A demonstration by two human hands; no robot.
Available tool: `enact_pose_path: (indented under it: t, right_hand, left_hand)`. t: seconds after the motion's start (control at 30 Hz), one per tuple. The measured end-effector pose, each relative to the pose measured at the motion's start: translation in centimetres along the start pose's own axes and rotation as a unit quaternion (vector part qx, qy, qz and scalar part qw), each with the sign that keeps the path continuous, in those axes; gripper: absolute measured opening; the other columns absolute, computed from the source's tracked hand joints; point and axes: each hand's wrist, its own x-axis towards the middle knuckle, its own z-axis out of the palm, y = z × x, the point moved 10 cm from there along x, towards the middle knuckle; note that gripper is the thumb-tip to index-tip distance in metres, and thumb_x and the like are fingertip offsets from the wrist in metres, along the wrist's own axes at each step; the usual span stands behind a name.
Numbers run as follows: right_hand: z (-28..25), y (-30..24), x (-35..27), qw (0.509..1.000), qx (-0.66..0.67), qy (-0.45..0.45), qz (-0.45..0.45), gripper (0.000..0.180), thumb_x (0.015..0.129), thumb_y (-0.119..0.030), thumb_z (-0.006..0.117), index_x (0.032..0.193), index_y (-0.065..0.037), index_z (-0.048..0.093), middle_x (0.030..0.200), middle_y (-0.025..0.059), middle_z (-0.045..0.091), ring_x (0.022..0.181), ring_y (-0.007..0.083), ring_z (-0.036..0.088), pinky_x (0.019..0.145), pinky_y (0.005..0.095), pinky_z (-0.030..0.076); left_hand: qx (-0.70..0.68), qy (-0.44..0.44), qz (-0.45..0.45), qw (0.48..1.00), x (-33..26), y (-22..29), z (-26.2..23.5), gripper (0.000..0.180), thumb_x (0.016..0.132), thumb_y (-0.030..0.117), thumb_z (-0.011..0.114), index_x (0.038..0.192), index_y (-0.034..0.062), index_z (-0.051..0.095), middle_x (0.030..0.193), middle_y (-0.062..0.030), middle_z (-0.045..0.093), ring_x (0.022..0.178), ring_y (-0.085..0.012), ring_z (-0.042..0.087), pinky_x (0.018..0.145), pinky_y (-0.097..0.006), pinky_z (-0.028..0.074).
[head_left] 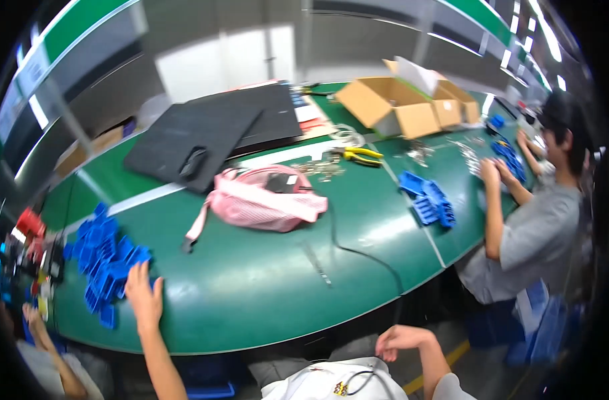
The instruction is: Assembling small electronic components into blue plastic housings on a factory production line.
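Observation:
My left hand [143, 295] reaches to the right edge of a heap of blue plastic parts [108, 257] on the table's left side. Its fingers are stretched out with the thumb apart, and the fingertips are at or just beside the nearest pieces; contact is hard to tell. My right hand [403, 339] hangs loosely off the table's front edge, above my lap, fingers slightly bent and seemingly holding nothing. Between the hands, a thin metallic strip [316, 264] lies on the green table [231, 300]. Behind it sits a pink bag [268, 203].
A black cable [364, 253] runs over the front edge. Farther back are black boards [184, 137], yellow-handled pliers [361, 157], small metal pieces [321, 168] and open cardboard boxes [411, 110]. More blue parts [430, 200] lie right, near a co-worker [541, 213]. Another person's hand [34, 320] shows at left.

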Motion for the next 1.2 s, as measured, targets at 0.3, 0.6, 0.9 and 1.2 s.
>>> enact_pose_path:
  t: [0.3,0.6,0.9,1.2]
  right_hand:
    - [-13.8,-9.7,-20.0,0.678,-0.049,0.649,-0.342,0.006,0.079,-0.007,0.062,0.08,-0.003,0.057,0.064,0.0001,0.055,0.054,0.0057,0.048,0.051,0.018,0.037]
    - [-23.1,-14.2,-20.8,0.504,-0.31,0.782,-0.198,0.079,0.067,-0.027,0.074,0.131,-0.001,0.036,0.122,0.023,0.05,0.112,0.0358,0.048,0.095,0.0401,0.038]
    - [-22.3,-14.7,-21.3,0.522,-0.106,0.773,-0.343,0.067,0.072,-0.014,0.069,0.131,-0.002,0.039,0.109,0.0185,0.056,0.103,0.0253,0.055,0.089,0.0348,0.043]
    - [-27.1,-28.2,-24.6,0.707,0.479,0.153,-0.498,0.084,0.079,-0.054,0.051,0.144,-0.015,0.014,0.149,0.0096,0.011,0.135,0.0254,0.017,0.107,0.0427,0.023]
  left_hand:
    - [0.073,-0.012,-0.067,0.995,1.6,-1.2,2.8,0.051,0.088,0.03,0.052,0.132,0.0084,0.04,0.135,-0.014,0.039,0.126,-0.0293,0.034,0.099,-0.045,0.027]
    - [0.087,0.01,-0.077,0.993,1.4,-2.5,2.0,0.046,0.088,0.03,0.052,0.128,0.0083,0.044,0.132,-0.0163,0.041,0.124,-0.0303,0.035,0.097,-0.044,0.029]
    - [0.097,0.116,-0.037,0.988,0.7,-2.6,0.2,0.047,0.086,0.024,0.055,0.126,0.002,0.044,0.134,-0.0213,0.036,0.123,-0.037,0.035,0.098,-0.046,0.03]
    - [-0.098,0.119,0.011,0.988,1.0,2.6,-3.1,0.051,0.073,0.016,0.065,0.119,-0.001,0.048,0.126,-0.0237,0.041,0.117,-0.0384,0.039,0.099,-0.044,0.03]
